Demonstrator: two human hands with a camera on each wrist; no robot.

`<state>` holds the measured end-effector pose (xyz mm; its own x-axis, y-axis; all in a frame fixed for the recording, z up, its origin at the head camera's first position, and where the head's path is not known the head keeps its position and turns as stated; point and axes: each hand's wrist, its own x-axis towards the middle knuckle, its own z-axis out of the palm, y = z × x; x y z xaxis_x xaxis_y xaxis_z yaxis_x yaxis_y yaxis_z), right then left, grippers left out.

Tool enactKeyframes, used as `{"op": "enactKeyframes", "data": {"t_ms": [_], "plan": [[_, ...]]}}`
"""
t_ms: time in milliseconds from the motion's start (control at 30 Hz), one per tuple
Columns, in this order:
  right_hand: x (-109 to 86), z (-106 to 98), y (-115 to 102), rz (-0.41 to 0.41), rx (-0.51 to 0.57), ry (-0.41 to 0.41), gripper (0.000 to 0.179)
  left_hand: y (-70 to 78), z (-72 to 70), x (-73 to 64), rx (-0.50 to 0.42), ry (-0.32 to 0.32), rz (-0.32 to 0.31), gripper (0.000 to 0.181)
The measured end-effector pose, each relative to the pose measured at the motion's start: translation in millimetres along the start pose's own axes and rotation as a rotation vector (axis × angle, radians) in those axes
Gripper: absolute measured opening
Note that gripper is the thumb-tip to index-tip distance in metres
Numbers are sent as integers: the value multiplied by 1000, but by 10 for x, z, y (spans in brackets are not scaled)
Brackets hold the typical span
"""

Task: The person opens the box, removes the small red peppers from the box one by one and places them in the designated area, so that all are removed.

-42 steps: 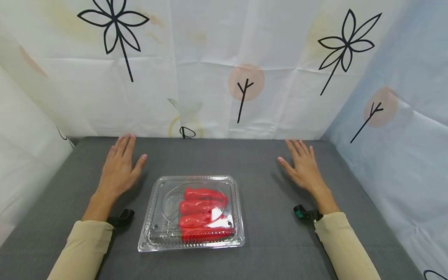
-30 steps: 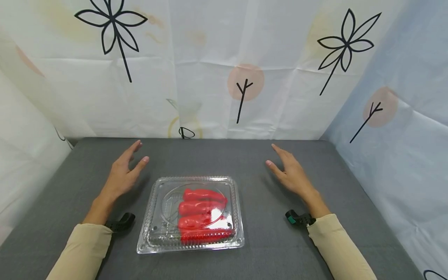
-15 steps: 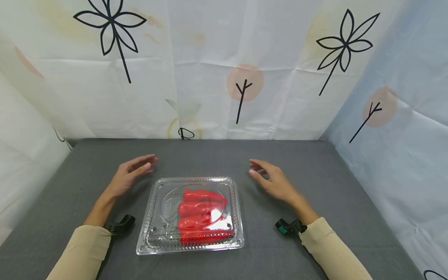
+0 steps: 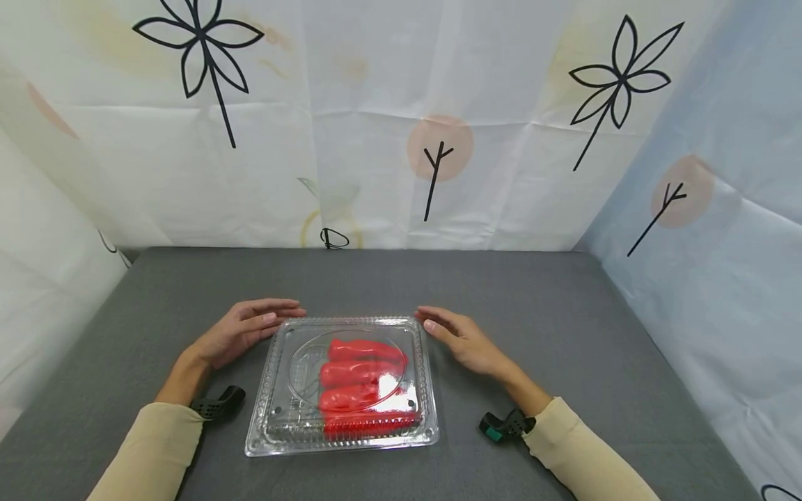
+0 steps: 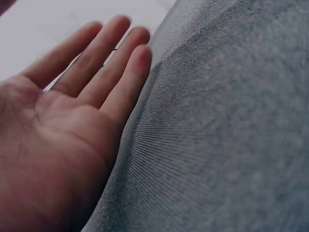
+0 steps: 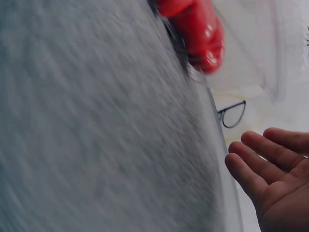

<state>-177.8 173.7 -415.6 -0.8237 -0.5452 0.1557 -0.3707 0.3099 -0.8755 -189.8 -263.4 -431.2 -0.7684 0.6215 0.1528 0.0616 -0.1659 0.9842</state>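
A closed clear plastic clamshell box (image 4: 294, 417) lies on the grey cloth in the head view, left of the middle. Through its lid show several glossy red, long, pepper-like things (image 4: 351, 374), stacked in a row. My left hand (image 4: 238, 332) is at the box's far left corner, its fingers fairly straight and reaching along the back edge. At the far right corner is my right hand (image 4: 466, 341), fingers extended and slightly bent, thumb beside the rim. Whether either hand touches the plastic I cannot tell. In the right wrist view, a red piece (image 6: 203, 36) shows beyond the fingers.
A grey cloth-covered table (image 4: 526, 299) spreads around the box. White patterned curtain (image 4: 376, 139) rises at its back edge and continues on both sides. Each wrist wears a black camera strap: the left strap (image 4: 219, 403) and the right strap (image 4: 506, 424).
Both hands have come inward and nearer from the far part of the table to the box's two far corners. The box has stayed in place.
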Motion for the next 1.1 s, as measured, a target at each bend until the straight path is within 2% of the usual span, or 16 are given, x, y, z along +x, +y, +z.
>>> {"op": "enactKeyframes", "data": {"t_ms": [133, 267, 367, 500, 600, 733, 867, 1100], "plan": [[-1, 56, -20, 21, 18, -25, 47, 8, 11, 0, 8, -64, -39, 41], [-16, 105, -21, 44, 55, -52, 51, 1, 23, 15, 8, -132, -49, 42], [-22, 134, -4, 45, 85, -73, 54, -4, 33, 20, 3, -157, -53, 41], [-19, 149, 12, 36, 110, -98, 52, -19, 33, 16, 10, -152, -78, 39], [-16, 154, 11, 34, 123, -100, 48, -35, 33, 13, -18, -147, -90, 37], [-5, 163, 22, 35, 166, -84, 45, -62, 40, 21, -77, -139, -99, 36], [6, 196, 39, 31, 239, -55, 43, -83, 54, 33, -95, -110, -110, 36], [6, 283, 43, 82, 404, -5, 45, -106, 67, 32, -128, -132, -52, 38]]}}
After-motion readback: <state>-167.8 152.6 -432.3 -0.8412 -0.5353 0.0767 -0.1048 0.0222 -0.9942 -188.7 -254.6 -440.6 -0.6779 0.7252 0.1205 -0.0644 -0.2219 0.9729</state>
